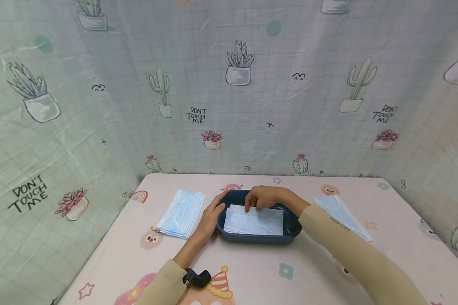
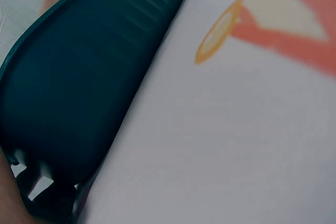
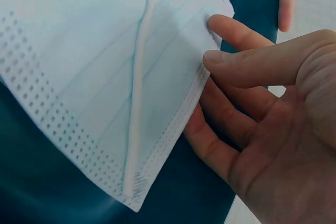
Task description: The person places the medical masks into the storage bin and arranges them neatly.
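Observation:
A dark teal basket [image 1: 255, 239] stands on the table with a stack of light blue face masks [image 1: 253, 222] in it. My left hand [image 1: 210, 217] holds the basket's left side at the rim; only a bit of that hand shows at the lower-left edge of the left wrist view. Reaching over the basket from the right, my right hand [image 1: 262, 197] pinches the masks' far edge. In the right wrist view, its thumb and fingers lie at the edge of a pleated mask [image 3: 105, 77] with a white ear loop. How many masks it pinches I cannot tell.
Left of the basket lies another pile of face masks [image 1: 181, 214] on the patterned table [image 1: 252, 275]. More face masks [image 1: 341, 216] lie to the right, partly behind my right sleeve. A cactus-print curtain [image 1: 267, 106] hangs behind and at both sides.

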Motion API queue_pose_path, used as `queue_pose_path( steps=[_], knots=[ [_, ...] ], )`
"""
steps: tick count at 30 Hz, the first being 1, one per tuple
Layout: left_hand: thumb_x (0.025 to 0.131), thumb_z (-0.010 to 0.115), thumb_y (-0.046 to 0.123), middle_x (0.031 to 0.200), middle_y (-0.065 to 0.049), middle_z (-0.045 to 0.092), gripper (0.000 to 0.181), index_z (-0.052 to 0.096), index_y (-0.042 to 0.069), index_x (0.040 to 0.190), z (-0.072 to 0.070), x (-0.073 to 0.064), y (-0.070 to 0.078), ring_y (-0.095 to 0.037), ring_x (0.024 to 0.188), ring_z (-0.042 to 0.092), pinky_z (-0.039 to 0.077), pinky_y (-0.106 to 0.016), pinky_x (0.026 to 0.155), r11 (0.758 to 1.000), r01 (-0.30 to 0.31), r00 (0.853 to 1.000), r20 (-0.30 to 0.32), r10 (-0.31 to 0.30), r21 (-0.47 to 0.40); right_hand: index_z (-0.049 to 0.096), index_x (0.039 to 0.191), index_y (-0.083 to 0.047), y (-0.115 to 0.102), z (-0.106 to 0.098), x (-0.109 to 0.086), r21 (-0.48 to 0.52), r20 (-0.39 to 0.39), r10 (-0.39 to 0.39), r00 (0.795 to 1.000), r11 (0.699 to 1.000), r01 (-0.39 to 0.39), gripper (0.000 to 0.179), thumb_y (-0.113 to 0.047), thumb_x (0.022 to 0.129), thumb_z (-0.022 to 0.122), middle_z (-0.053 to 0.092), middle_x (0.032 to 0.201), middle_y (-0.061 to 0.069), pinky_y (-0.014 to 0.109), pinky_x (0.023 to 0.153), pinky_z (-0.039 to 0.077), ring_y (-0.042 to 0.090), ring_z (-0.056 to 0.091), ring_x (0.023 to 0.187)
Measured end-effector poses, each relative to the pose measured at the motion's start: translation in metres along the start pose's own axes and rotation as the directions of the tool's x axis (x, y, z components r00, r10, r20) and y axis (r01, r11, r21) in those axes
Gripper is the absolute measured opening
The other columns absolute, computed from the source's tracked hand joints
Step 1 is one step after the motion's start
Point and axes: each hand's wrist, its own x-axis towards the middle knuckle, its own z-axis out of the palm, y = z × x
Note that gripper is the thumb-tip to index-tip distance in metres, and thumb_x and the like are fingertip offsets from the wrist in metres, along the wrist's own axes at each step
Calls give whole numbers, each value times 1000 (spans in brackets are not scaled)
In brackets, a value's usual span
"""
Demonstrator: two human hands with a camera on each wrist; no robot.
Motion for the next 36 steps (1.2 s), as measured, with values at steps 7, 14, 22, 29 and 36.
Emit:
queue_pose_path(
  steps=[7, 14, 22, 29, 36],
  knots=[
    [109, 43, 25, 166, -3, 41, 49, 45, 23, 158, 1, 0, 1, -32, 158, 27, 18, -59, 129, 1000, 1, 1000, -3, -1, 13, 77, 109, -9, -4, 0, -1, -42, -2, -18, 1000, 999, 18, 40, 16, 84, 58, 73, 108, 6, 28, 90, 56, 15, 60, 90],
    [109, 42, 26, 166, -2, 40, 49, 43, 23, 159, 0, -5, -1, -31, 158, 28, 18, -59, 129, 1000, 21, 1000, 1, -21, 16, 78, 114, -13, -9, 1, -6, -50, -9, 14, 1000, 999, -14, 37, 9, 88, 63, 74, 116, 4, 40, 104, 56, 16, 63, 100],
    [110, 42, 27, 167, -4, 38, 50, 42, 23, 159, 0, -4, 1, -34, 159, 25, 15, -62, 129, 1000, 9, 1000, 9, -9, 11, 75, 119, -12, -11, 3, -12, -66, 12, 4, 1000, 998, -4, 32, 2, 92, 65, 71, 125, 4, 43, 109, 53, 19, 64, 112],
    [109, 44, 25, 166, -4, 40, 48, 45, 22, 157, -1, 0, 2, -33, 158, 28, 17, -61, 129, 1000, -2, 1000, -4, 2, -2, 69, 129, -6, -16, -11, -33, -49, -18, -35, 999, 998, 34, 32, -13, 98, 66, 70, 132, 10, 41, 107, 55, 24, 67, 123],
    [109, 45, 22, 166, -6, 40, 50, 43, 18, 158, -1, 0, 1, -34, 158, 28, 18, -60, 129, 1000, 1, 1000, -1, -1, 4, 67, 131, -4, -12, -20, -71, 12, -141, -121, 983, 992, 124, 33, -18, 101, 63, 69, 133, 16, 49, 109, 53, 29, 66, 125]
  ],
)
